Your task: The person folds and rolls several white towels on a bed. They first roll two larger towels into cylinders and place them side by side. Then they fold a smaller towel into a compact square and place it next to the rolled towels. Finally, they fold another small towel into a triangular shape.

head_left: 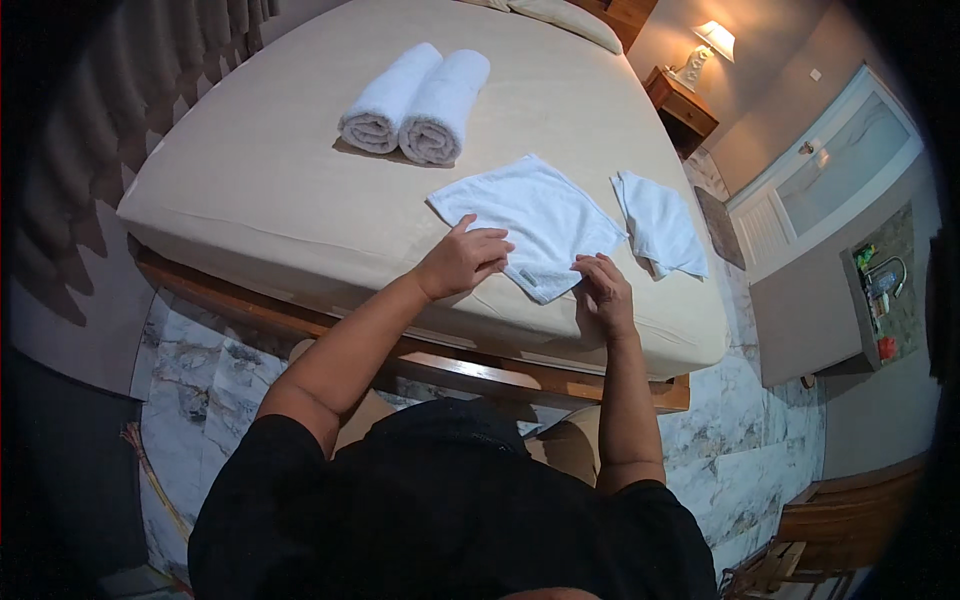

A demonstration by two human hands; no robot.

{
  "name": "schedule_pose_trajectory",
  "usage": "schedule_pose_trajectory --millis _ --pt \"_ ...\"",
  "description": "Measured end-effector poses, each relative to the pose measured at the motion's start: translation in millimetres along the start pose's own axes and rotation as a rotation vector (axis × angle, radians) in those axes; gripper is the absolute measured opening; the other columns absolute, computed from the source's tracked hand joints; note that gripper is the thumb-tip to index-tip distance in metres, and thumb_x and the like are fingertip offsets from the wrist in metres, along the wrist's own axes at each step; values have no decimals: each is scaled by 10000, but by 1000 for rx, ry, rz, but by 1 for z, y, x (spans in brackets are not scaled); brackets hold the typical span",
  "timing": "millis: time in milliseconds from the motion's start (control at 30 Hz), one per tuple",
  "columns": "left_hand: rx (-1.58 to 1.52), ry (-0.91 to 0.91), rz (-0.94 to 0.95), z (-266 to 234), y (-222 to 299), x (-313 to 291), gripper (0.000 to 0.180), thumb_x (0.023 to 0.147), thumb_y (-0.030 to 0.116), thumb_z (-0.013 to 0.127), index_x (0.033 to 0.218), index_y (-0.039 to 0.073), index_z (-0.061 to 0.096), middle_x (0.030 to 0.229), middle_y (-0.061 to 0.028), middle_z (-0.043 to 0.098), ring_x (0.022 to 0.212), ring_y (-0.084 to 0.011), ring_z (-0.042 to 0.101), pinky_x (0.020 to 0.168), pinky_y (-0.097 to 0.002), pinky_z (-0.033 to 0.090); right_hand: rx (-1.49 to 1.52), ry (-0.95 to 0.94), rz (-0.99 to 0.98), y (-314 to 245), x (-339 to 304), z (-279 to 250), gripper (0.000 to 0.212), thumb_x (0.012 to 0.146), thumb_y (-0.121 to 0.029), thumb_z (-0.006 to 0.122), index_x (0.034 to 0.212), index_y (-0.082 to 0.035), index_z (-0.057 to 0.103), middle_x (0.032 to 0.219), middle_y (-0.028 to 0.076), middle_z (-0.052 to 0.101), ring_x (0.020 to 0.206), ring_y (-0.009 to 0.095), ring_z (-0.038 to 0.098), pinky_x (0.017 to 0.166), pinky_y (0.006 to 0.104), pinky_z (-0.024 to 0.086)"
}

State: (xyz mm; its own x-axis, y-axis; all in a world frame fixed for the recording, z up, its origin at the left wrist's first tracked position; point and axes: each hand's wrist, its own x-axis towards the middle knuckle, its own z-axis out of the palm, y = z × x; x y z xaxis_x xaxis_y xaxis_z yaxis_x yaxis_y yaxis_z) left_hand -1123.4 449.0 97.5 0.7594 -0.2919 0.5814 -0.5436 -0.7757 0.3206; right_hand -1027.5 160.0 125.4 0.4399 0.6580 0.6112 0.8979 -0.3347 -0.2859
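Note:
A small white face towel (535, 220) lies spread flat like a diamond near the foot of the bed, a small tag at its near corner. My left hand (465, 262) is over its left near edge, thumb and fingers apart, with nothing gripped. At the right near edge hovers my right hand (604, 292), its fingers loosely bent and holding nothing that I can see. Whether the fingertips touch the cloth is hard to tell. To the right lies another white towel (660, 225), folded and a little rumpled. Two rolled white towels (390, 98) (445, 105) sit side by side farther back.
The bed (250, 170) has a cream sheet and a wooden frame (230, 300). Beyond it, a lit lamp (715, 40) stands on a wooden nightstand (683, 105). On the right are a white door (835, 170) and a counter with a sink tap (890, 268). Curtains (150, 90) hang left.

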Motion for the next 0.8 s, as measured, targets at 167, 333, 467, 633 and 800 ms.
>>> schedule_pose_trajectory --millis 167,333,467,633,800 --pt "-34 6 41 -8 19 3 375 786 302 704 1094 104 623 1226 -61 583 1130 -217 542 1033 -507 323 87 -27 51 -3 0 -5 295 679 35 653 940 -97 693 996 67 669 988 248 627 963 386 454" --pt "198 17 54 -7 47 14 422 737 238 703 1132 113 623 1204 -56 584 1172 -214 491 993 -487 343 137 -47 85 -3 -1 -7 273 682 22 668 914 -107 732 995 63 672 987 248 618 945 376 448" --pt "183 114 40 4 46 12 387 738 121 676 1118 84 621 1136 -91 611 1089 -264 546 962 -473 388 139 -34 68 -5 2 -6 263 691 15 676 917 -105 734 996 63 674 996 244 618 968 380 437" --pt "33 286 48 7 42 9 254 757 7 614 1010 24 615 953 -104 654 894 -281 629 801 -379 501 136 -4 42 0 -1 -4 242 718 5 674 936 -91 716 979 68 679 983 244 631 982 387 433" --pt "21 248 -6 1 37 6 219 774 25 633 992 42 619 859 -109 662 755 -297 651 671 -371 531 77 99 38 5 -10 0 190 771 -16 664 947 -85 687 909 81 684 927 254 654 943 378 466"
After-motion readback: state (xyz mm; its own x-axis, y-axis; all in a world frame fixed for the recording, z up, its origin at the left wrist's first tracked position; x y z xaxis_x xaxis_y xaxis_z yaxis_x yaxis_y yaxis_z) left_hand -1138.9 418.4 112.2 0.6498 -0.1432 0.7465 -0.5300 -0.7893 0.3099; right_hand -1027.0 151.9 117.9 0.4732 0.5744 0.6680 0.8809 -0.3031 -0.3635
